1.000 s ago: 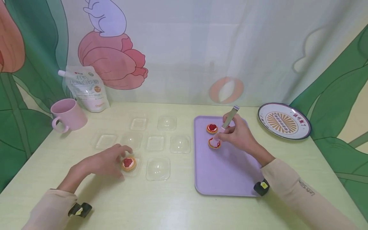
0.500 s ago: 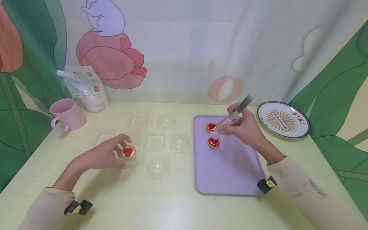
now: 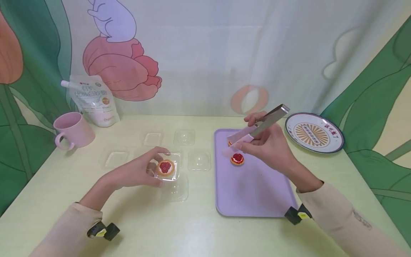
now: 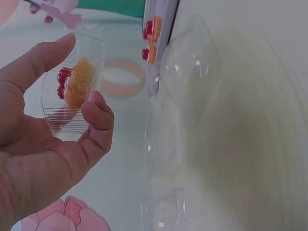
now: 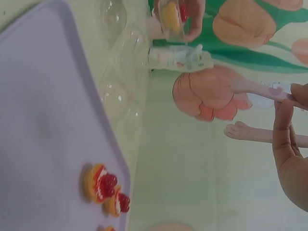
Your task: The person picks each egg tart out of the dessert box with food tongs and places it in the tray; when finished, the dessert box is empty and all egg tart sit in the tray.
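Observation:
My left hand holds a small clear plastic box base by its edges, raised above the table. A fruit tart with red topping on cream sits in it; the left wrist view shows the tart side-on between thumb and fingers. Over the tray, my right hand grips metal tongs with pink tips. The tips stand apart with nothing between them. Below them on the purple tray lies one tart, and another is partly hidden behind the tongs. A third tart shows at the right wrist view's bottom edge.
Clear domed lids and flat bases are spread over the table left of the tray. A pink mug and a white spouted pouch stand back left. A patterned plate lies back right.
My left hand has lifted the clear base with the tart off the table and carried it right. My right hand has drawn the tongs up from the near tart, and their tips have spread.

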{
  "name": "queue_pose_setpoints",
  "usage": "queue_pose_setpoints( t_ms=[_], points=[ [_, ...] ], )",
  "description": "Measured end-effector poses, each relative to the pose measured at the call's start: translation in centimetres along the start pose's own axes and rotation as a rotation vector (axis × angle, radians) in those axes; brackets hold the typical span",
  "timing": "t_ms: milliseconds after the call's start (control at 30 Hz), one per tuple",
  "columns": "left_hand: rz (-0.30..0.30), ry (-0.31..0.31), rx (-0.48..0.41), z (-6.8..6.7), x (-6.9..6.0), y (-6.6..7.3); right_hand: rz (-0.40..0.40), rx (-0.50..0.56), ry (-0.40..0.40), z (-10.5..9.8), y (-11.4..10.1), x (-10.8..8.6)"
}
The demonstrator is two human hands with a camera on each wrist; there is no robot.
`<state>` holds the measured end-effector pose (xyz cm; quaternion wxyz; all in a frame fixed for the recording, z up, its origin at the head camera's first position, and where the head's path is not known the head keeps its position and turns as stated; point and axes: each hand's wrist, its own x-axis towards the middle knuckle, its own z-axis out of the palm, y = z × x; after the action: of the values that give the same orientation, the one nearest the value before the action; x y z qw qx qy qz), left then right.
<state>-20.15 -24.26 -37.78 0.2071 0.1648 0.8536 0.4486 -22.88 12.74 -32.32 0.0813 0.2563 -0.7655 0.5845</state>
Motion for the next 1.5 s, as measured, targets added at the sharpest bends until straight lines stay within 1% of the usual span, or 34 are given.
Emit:
queue_pose_setpoints(
  t_ms=[167,300,400,467,567,767,933,1067,1267,1400,1500],
  points=[
    [0.009,-0.022,-0.019,1.3,0.9,1.2,-0.046,0.053,-0.021,1.1,-1.1,-0.5],
    [0.034,-0.022,0.004,2.5,1.5,1.8,-0.091,0.155,-0.065,2.1,-1.7,-1.0],
    [0.052,-0.024,0.006,3.3,1.9,2.1,-0.127,0.181,-0.098,2.8,-1.9,-1.4],
    [0.062,-0.029,0.001,3.7,2.2,2.3,-0.139,0.168,-0.114,3.2,-2.0,-1.6],
    [0.071,-0.042,-0.002,4.2,2.5,2.7,-0.128,0.156,-0.144,3.8,-2.1,-1.9],
    [0.104,-0.057,-0.013,4.9,3.0,3.5,-0.101,0.165,-0.198,4.7,-2.0,-2.2],
    [0.144,-0.071,-0.007,5.4,3.3,4.4,-0.09,0.143,-0.225,5.2,-1.9,-2.3],
    [0.17,-0.078,-0.003,5.7,3.5,4.9,-0.076,0.105,-0.233,5.2,-2.0,-2.4],
    [0.179,-0.099,-0.029,6.2,3.7,5.3,-0.073,0.058,-0.257,4.9,-2.1,-2.3],
    [0.177,-0.12,-0.066,6.7,3.9,5.6,-0.062,0.042,-0.289,4.7,-2.0,-2.2],
    [0.175,-0.121,-0.066,7.0,4.0,5.7,-0.043,0.02,-0.323,4.6,-2.0,-2.3]
  ],
)
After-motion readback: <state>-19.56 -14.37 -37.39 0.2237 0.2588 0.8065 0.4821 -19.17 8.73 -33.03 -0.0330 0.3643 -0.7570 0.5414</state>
